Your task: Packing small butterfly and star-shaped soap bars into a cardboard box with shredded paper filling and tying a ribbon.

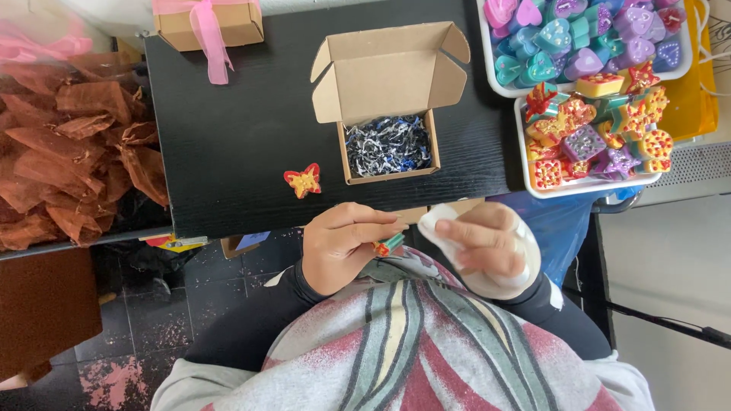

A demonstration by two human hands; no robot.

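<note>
The person's left hand (346, 245) is closed around a small red-and-green candle (388, 244), which pokes out toward the right hand (487, 247). That hand is clamped on a white cloth (440, 228), pinched against the candle's end. Just beyond both hands, on the black bench (228, 129), sits an open cardboard box (387, 144) of shredded paper; a butterfly-shaped candle (303, 180) lies just beyond the left hand. To my eye, wiping goes best with a steady left grip and light, short strokes of the cloth.
</note>
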